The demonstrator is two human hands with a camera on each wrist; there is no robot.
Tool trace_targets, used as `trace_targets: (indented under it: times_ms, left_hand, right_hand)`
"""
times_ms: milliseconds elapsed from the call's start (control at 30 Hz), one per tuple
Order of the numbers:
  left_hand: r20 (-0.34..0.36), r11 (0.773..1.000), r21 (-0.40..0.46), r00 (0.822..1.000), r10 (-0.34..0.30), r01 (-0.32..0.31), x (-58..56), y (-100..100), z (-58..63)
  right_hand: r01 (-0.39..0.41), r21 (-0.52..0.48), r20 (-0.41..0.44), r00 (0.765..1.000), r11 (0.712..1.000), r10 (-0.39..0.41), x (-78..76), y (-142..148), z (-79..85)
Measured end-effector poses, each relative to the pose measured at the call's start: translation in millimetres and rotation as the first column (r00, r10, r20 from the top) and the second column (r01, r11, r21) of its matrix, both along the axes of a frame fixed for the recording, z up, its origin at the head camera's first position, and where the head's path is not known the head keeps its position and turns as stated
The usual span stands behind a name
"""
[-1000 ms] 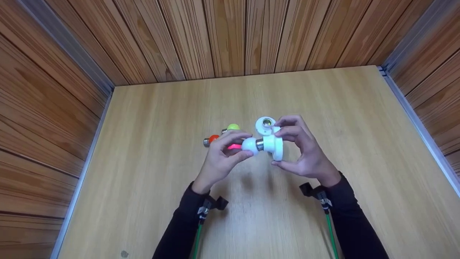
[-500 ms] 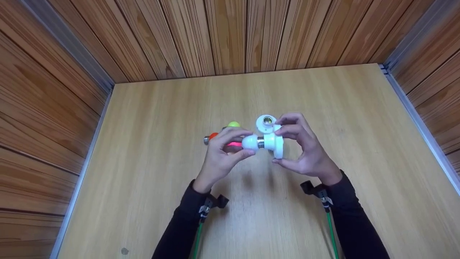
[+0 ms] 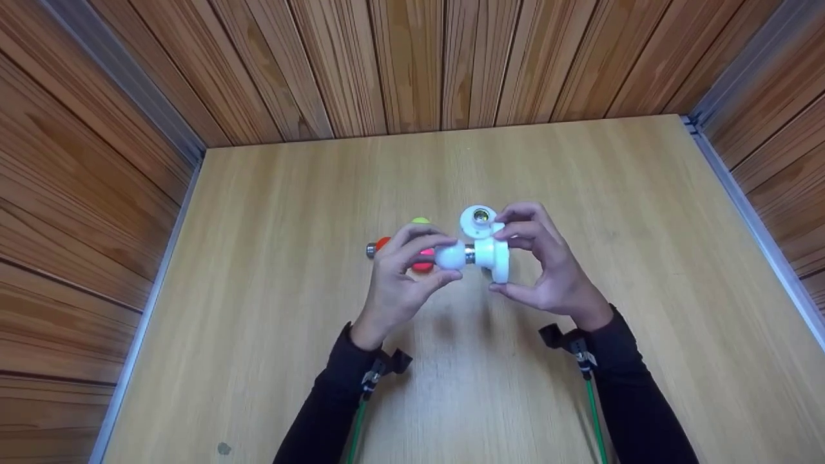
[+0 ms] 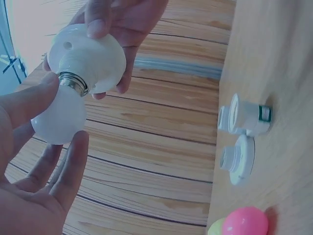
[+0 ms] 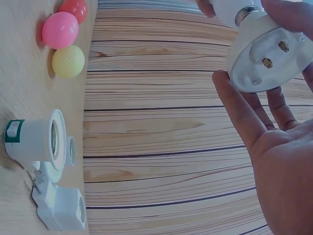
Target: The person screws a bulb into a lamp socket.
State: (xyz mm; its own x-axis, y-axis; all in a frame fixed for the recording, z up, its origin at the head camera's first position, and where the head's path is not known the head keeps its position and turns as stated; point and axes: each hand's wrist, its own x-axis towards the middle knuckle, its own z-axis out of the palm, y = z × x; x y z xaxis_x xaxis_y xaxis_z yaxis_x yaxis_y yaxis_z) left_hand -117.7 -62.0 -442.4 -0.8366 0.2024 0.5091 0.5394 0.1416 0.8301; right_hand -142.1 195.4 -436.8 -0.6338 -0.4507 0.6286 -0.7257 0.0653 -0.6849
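The left hand (image 3: 404,277) hides bits of the pink bulb (image 5: 60,30) and yellow bulb (image 5: 68,61) from above, its fingers pinching the white bulb (image 3: 450,256) against the white socket (image 3: 495,259) that the right hand (image 3: 555,276) grips over the wooden table (image 3: 258,290); plank walls (image 3: 412,64) stand around; a green label (image 5: 14,131) is too fuzzy to read.

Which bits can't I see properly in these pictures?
Yellow bulb, head view: mostly hidden by the left hand.
White bulb, left wrist view: tip hidden by the held socket.
Pink bulb, left wrist view: partly cut by bottom edge.
Green label, right wrist view: any print too blurred.
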Motion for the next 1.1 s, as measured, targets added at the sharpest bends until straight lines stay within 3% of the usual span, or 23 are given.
trace_targets:
  times_ms: [200, 533, 767, 1100]
  left_hand:
    - [-0.099, 0.996, -0.060, 0.993, 0.058, -0.064, 0.8, 2.2, 0.8]
    - [-0.149, 0.994, -0.054, 0.985, 0.087, -0.096, 3.6, 3.8, 4.8]
    - [-0.301, 0.988, -0.091, 0.949, 0.096, -0.129, 3.4, 4.2, 5.0]
    - [-0.400, 0.982, -0.121, 0.912, 0.087, -0.147, 5.4, 6.4, 5.7]
  right_hand:
    - [-0.033, -0.084, 0.100, 0.994, 0.996, 0.041, -2.5, -1.7, -7.4]
    - [-0.082, -0.206, 0.229, 0.965, 0.975, 0.130, -5.8, -5.0, -15.0]
    - [-0.106, -0.228, 0.261, 0.951, 0.968, 0.165, -6.1, -4.5, -15.8]
    - [-0.090, -0.268, 0.373, 0.908, 0.959, 0.190, -2.8, -4.3, -15.0]
